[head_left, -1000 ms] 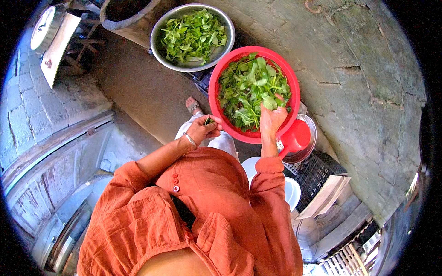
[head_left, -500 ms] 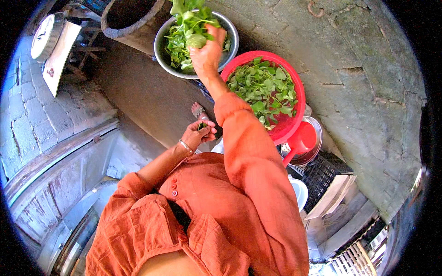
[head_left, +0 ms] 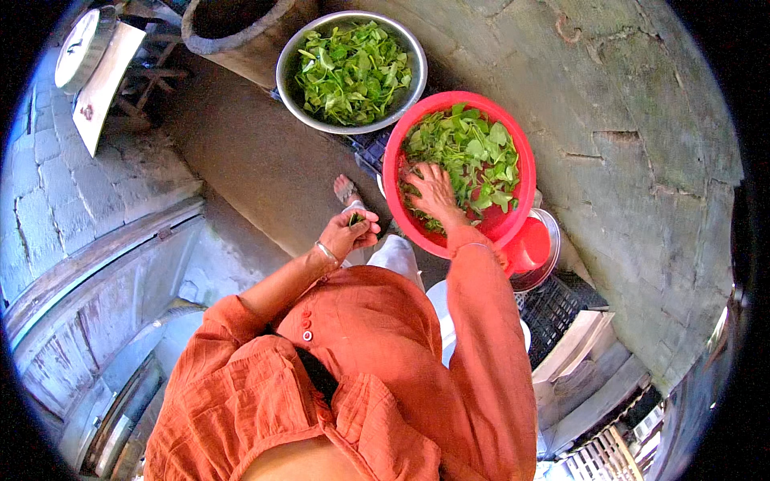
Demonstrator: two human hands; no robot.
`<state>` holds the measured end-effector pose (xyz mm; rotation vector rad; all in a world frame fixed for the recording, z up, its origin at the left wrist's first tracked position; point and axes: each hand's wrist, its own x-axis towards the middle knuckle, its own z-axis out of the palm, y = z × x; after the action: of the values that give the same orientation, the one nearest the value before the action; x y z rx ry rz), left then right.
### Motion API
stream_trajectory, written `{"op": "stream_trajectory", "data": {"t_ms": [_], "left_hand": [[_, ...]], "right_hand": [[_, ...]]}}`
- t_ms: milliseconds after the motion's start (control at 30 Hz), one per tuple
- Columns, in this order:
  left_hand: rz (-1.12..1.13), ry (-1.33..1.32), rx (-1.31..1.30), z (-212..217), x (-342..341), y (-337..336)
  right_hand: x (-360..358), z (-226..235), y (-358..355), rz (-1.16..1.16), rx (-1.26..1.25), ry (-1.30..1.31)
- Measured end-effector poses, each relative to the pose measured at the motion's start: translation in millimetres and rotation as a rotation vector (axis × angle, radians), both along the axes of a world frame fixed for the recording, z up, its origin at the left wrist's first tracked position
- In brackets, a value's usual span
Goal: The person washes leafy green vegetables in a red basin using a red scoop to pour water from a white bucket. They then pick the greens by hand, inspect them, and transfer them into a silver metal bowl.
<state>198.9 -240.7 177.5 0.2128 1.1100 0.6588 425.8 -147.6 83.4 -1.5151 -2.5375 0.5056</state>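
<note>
My right hand (head_left: pixel 433 191) reaches into a red plastic basin (head_left: pixel 527 164), palm down with its fingers spread over green leaves (head_left: pixel 477 152). Its fingertips touch the leaves at the basin's near left side. Close to my body, my left hand (head_left: pixel 350 232) is closed around a small piece of green leaf (head_left: pixel 356 219); most of that piece is hidden by the fingers. Beyond the basin, to the left, a metal bowl (head_left: pixel 284 80) holds a heap of leafy greens (head_left: pixel 353 74).
A red dipper (head_left: pixel 531 244) lies on a metal pot (head_left: pixel 549 274) right of the basin. Below are a black crate (head_left: pixel 552 314) and wooden planks (head_left: pixel 571 346). A thick-rimmed round vessel (head_left: pixel 249 50) stands far left, and a stone wall (head_left: pixel 634 176) rises along the right.
My right hand has let go of a bunch of greens over the metal bowl and moved back to the red basin. The bowl's heap is fuller. My left hand stays about the same.
</note>
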Motion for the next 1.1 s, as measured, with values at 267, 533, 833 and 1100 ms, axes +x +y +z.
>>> {"op": "stream_trajectory", "data": {"t_ms": [267,533,833,1100], "left_hand": [[-0.032,0.008,-0.043,2,8,-1],[-0.030,0.014,-0.034,0,12,-7],[0.004,0.019,-0.032,-4,4,-10],[0.001,0.025,-0.042,-1,1,-1]], "right_hand": [[26,-12,-26,0.007,-0.153,-0.120],[15,-3,13,-0.318,-0.169,-0.112],[7,12,56,-0.414,-0.043,0.050],[26,8,52,-0.096,-0.664,-0.038]]}}
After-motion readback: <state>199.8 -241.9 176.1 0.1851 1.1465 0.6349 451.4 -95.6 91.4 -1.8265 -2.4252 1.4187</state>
